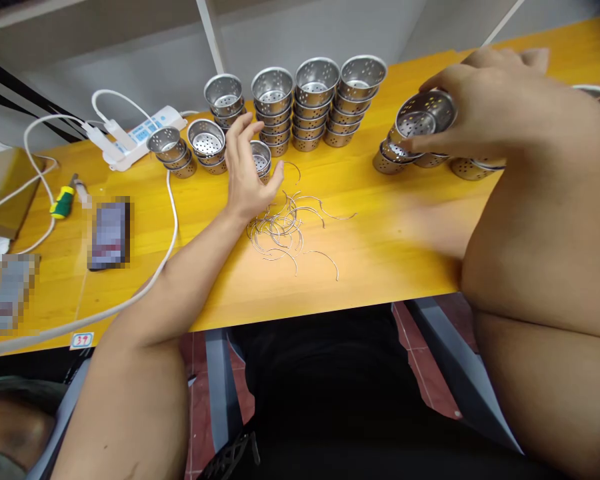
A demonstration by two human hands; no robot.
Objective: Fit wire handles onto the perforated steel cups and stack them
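My left hand [247, 170], fingers apart, is beside a short stack of perforated metal cups [259, 157], which it partly covers. At the right, my right hand [480, 100] has its thumb and fingers around the rim of a perforated metal cup [425, 117] on top of other cups [390, 160]. Curved metal wires [285, 227] lie in a loose pile in front of my left hand. Several tall stacks of the same cups [316, 100] stand behind, near the table's back edge.
Shorter cup stacks [207, 143] and a white power strip [143, 137] with cables stand at the left. A screwdriver [63, 202], two blurred phones [110, 233] and a box [10, 190] lie farther left on the yellow table [220, 293]. A blurred shape [430, 223] shows below my right hand.
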